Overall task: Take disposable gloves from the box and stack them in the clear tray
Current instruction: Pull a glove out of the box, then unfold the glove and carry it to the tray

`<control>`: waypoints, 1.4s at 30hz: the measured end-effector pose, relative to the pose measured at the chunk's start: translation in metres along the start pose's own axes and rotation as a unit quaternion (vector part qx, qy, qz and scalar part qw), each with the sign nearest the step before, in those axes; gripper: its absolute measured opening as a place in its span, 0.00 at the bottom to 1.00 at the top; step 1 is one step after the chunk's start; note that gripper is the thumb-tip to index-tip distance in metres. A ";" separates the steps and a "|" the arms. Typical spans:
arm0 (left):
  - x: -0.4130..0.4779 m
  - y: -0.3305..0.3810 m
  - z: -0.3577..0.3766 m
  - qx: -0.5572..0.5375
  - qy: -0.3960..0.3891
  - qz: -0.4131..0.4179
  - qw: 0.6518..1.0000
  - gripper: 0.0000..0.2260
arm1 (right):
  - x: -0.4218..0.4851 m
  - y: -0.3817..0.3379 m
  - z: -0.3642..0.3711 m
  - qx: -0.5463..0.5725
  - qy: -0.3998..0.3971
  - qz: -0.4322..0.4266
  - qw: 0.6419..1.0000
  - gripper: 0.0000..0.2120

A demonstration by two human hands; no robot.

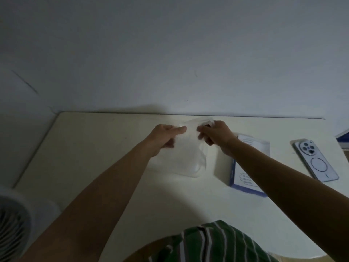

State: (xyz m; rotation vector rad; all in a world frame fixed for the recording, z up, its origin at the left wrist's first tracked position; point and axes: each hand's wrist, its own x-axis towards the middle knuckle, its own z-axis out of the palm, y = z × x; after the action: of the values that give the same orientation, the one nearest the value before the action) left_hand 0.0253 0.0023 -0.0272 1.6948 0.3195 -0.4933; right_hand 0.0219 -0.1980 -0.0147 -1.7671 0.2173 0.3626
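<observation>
Stretching a thin translucent glove (186,146) between them, both hands hover at the table's (85,148) 12 o'clock, near its far edge along the wall. The left hand (166,136) pinches the glove's upper left edge and the right hand (217,137) pinches the upper right, fingers curled. The clear tray (197,173) lies beneath the glove; whether they touch is unclear. The glove box (243,178) sits at the tray's 3 o'clock, under the right forearm, with a phone (315,160) farther toward 3. The widest stretch of tabletop runs toward 9 o'clock, and a fan (13,220) stands at 8.
</observation>
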 end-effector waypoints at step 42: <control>0.040 -0.070 -0.035 0.638 -0.104 0.019 0.763 0.48 | 0.040 0.077 0.104 -0.578 -0.159 0.052 0.799 0.56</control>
State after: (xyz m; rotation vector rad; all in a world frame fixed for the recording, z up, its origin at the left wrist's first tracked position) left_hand 0.0323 0.0472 -0.1028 2.9136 -0.3392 -0.9839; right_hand 0.0200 -0.1124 -0.1191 -2.8476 -0.2232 1.0137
